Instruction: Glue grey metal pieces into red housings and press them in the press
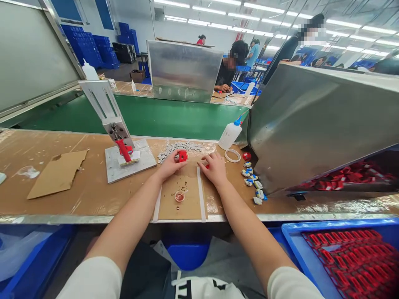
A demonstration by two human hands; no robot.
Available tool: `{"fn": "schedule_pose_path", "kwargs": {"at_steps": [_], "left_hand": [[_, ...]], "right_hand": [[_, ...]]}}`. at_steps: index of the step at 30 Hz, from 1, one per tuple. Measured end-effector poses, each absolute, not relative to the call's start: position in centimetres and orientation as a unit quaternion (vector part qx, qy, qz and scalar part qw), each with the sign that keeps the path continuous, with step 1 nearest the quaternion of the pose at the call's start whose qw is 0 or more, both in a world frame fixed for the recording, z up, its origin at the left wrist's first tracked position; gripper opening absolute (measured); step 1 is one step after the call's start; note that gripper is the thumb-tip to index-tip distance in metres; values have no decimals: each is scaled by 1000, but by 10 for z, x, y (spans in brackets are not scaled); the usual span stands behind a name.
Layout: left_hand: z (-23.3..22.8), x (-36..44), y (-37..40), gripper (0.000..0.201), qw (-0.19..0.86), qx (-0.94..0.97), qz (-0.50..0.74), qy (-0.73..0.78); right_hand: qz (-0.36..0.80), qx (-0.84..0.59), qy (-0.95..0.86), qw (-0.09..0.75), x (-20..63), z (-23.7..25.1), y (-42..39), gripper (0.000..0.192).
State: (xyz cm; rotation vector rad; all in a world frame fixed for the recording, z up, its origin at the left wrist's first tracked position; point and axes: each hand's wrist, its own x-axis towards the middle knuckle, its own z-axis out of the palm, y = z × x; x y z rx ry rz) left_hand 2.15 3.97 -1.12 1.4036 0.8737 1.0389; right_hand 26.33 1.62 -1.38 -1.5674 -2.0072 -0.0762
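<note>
Red part [183, 156] clasped in L hand [171, 166], fingers closed; R hand [215, 168] fingers half-curled at small red pc. [207, 166], grip unclear.

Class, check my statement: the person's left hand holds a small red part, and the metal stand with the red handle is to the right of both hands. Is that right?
Not quite: the head view shows the metal stand with the red handle to the left of both hands. The left hand does hold a small red part.
</note>
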Motion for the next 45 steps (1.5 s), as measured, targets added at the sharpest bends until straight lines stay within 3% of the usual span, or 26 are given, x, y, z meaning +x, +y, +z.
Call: {"fn": "schedule_pose_path", "kwargs": {"at_steps": [3, 7, 11, 17, 22, 30, 35, 39, 45], "left_hand": [[-15, 22, 42, 69, 514, 632, 438, 380], [-15, 21, 43, 59, 377, 711, 418, 422], [-9, 20, 40, 51, 300, 752, 395, 434], [-10, 26, 46, 55, 306, 765, 395, 406], [-21, 30, 53, 66, 406, 717, 428, 372], [-20, 26, 52, 61, 342, 765, 396, 376], [-23, 31, 51, 72, 485, 696, 418, 327], [-21, 31, 51, 56, 548, 655, 415, 314], [-13, 24, 49, 52, 567, 678, 320, 340]], "right_hand": [[-4, -463, -815, 347, 258, -9, 3, 36], [144, -220, -926, 271, 246, -7, -13, 51], [168, -168, -947, 217, 231, -8, -21, 52], [176, -160, -948, 213, 221, -7, -24, 45], [235, -179, -930, 219, 221, -9, -23, 43], [328, -166, -892, 262, 223, -14, -20, 46], [354, -153, -889, 248, 222, -12, -22, 49], [360, -169, -862, 315, 227, -8, -21, 50], [307, -349, -687, 558, 245, -7, -12, 49]]}}
